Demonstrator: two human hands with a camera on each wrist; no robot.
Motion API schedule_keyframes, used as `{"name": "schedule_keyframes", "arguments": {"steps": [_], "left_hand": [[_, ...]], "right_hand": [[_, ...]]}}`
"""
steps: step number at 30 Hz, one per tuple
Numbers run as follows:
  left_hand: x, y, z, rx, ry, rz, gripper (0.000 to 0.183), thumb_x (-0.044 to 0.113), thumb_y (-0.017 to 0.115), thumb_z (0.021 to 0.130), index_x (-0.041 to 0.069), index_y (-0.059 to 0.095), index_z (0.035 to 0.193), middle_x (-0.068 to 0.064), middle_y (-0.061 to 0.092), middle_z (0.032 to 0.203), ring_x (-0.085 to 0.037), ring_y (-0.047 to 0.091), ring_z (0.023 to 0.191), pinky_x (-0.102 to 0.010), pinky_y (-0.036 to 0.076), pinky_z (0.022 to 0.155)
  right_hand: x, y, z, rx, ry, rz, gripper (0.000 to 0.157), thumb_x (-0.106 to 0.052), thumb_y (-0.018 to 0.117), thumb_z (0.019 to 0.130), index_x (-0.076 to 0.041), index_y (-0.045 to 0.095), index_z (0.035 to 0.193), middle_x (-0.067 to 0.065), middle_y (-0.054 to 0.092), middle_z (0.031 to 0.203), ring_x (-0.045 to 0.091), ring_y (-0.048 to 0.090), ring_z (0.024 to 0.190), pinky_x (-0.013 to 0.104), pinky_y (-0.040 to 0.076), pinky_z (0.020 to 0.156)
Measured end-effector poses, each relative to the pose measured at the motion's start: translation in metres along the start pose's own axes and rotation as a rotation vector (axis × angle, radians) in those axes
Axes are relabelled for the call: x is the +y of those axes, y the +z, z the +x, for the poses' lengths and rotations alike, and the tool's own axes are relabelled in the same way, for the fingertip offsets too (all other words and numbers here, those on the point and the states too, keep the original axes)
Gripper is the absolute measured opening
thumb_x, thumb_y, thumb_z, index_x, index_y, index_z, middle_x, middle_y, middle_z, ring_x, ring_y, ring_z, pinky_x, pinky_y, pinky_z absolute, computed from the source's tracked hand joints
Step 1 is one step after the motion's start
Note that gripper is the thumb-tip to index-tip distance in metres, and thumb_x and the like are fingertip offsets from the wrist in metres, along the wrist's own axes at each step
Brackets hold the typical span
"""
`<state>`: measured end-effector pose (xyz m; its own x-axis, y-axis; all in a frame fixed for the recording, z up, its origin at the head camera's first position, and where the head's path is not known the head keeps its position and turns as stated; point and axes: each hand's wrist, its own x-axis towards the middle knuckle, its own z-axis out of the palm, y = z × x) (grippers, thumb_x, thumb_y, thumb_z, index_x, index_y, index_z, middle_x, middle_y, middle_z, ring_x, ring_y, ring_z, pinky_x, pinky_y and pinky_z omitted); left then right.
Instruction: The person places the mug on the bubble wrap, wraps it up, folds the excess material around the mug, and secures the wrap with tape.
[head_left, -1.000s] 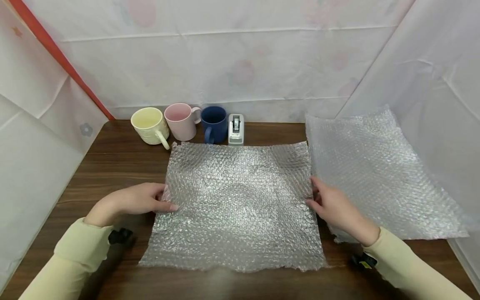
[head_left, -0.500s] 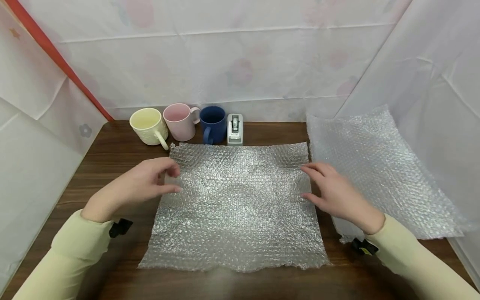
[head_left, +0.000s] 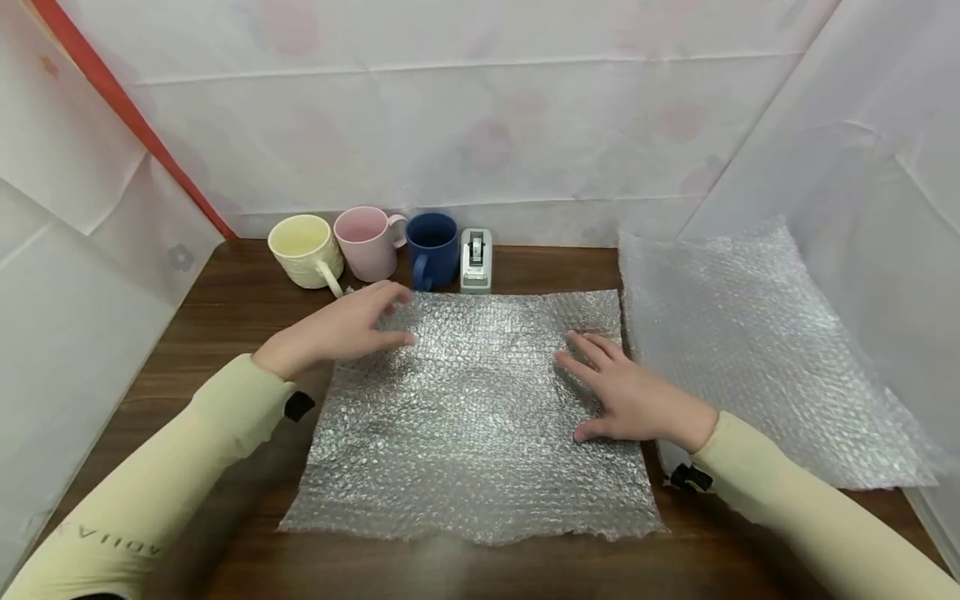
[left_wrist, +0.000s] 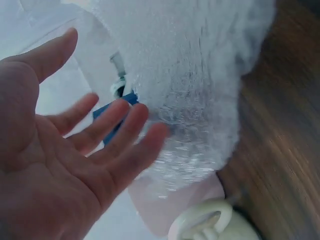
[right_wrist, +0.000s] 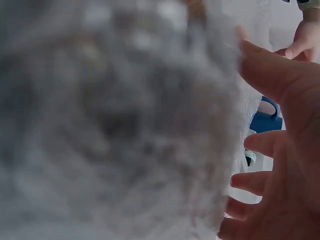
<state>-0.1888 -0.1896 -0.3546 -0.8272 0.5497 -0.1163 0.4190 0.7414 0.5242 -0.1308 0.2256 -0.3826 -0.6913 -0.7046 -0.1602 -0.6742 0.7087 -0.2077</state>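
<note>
A sheet of bubble wrap [head_left: 472,442] lies flat in the middle of the wooden table in the head view. My left hand [head_left: 341,331] hovers over its upper left part, fingers loosely bent and thumb apart, holding nothing. In the left wrist view the palm and spread fingers [left_wrist: 120,135] show beside the sheet. Over the right part of the sheet, my right hand [head_left: 633,398] has its fingers spread; whether it touches the wrap I cannot tell. The right wrist view is mostly filled by blurred wrap close to the lens, with the right hand [right_wrist: 285,165] at its edge.
Behind the sheet stand a yellow mug [head_left: 302,260], a pink mug [head_left: 367,252] and a blue mug [head_left: 437,252]. Beside them is a small tape dispenser [head_left: 476,265]. More bubble wrap [head_left: 757,358] lies at the right, against the white cloth wall [head_left: 885,233].
Both hands have come off the side edges of the sheet and moved inward over it. The left went forward and right, the right went left. The bubble wrap stays about where it was.
</note>
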Motion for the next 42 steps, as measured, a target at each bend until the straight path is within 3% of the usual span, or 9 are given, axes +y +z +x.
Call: {"name": "schedule_keyframes", "arguments": {"steps": [6,10,17,22,25,31,36,42], "left_hand": [[-0.005,0.006,0.014,-0.091,-0.199,-0.118,0.097,0.052,0.064,0.094,0.009,0.006,0.158,-0.024,0.037,0.148,-0.038,0.050,0.125,-0.056,0.041,0.100],[-0.004,0.005,0.023,-0.113,-0.275,-0.181,0.100,0.057,0.060,0.094,0.011,-0.003,0.157,-0.027,0.037,0.147,-0.041,0.044,0.131,-0.058,0.039,0.102],[-0.003,-0.004,0.038,-0.104,-0.374,-0.209,0.087,0.059,0.052,0.097,0.006,0.013,0.155,-0.024,0.049,0.138,-0.037,0.055,0.119,-0.051,0.047,0.092],[-0.002,-0.010,0.046,-0.121,-0.416,-0.263,0.076,0.056,0.049,0.099,0.007,0.026,0.153,-0.023,0.045,0.141,-0.037,0.059,0.114,-0.047,0.054,0.079],[-0.002,-0.010,0.050,-0.116,-0.423,-0.252,0.072,0.055,0.047,0.101,0.009,0.029,0.153,-0.021,0.043,0.145,-0.036,0.059,0.114,-0.045,0.054,0.077],[-0.004,-0.006,0.054,-0.028,-0.429,-0.227,0.053,0.055,0.044,0.102,0.007,0.055,0.121,-0.017,0.059,0.112,-0.033,0.062,0.096,-0.043,0.048,0.071],[-0.007,-0.005,0.055,0.014,-0.443,-0.238,0.056,0.059,0.044,0.100,0.006,0.059,0.110,-0.014,0.064,0.106,-0.032,0.061,0.087,-0.041,0.048,0.068],[-0.008,-0.003,0.054,0.055,-0.385,-0.195,0.047,0.054,0.050,0.100,0.008,0.057,0.091,-0.008,0.057,0.076,-0.024,0.053,0.064,-0.036,0.043,0.059]], "right_hand": [[0.001,0.003,0.007,-0.063,0.023,0.024,0.120,-0.064,0.079,0.069,-0.015,0.018,0.160,0.021,0.002,0.164,0.045,0.008,0.147,0.062,0.041,0.100],[0.002,0.003,0.010,-0.114,0.063,0.081,0.124,-0.062,0.081,0.067,-0.015,0.015,0.161,0.024,0.000,0.163,0.047,0.007,0.147,0.063,0.039,0.101],[0.004,-0.001,0.017,-0.187,0.123,0.082,0.126,-0.067,0.079,0.065,-0.016,0.015,0.161,0.023,0.002,0.163,0.045,0.008,0.147,0.063,0.039,0.102],[0.005,-0.004,0.020,-0.222,0.159,0.063,0.124,-0.071,0.077,0.066,-0.017,0.018,0.161,0.022,0.003,0.164,0.044,0.008,0.148,0.061,0.042,0.099],[0.007,-0.004,0.020,-0.220,0.164,0.063,0.123,-0.071,0.077,0.066,-0.018,0.019,0.160,0.022,0.003,0.164,0.044,0.009,0.148,0.060,0.044,0.097],[0.011,-0.004,0.021,-0.213,0.161,0.080,0.123,-0.071,0.077,0.066,-0.019,0.018,0.161,0.021,0.002,0.164,0.043,0.008,0.148,0.061,0.044,0.095],[0.012,-0.003,0.022,-0.221,0.168,0.076,0.123,-0.071,0.077,0.065,-0.019,0.018,0.161,0.020,0.001,0.164,0.043,0.007,0.148,0.061,0.042,0.098],[0.013,-0.005,0.021,-0.199,0.158,0.063,0.122,-0.069,0.078,0.066,-0.016,0.020,0.160,0.022,0.003,0.164,0.044,0.009,0.148,0.061,0.040,0.100]]}}
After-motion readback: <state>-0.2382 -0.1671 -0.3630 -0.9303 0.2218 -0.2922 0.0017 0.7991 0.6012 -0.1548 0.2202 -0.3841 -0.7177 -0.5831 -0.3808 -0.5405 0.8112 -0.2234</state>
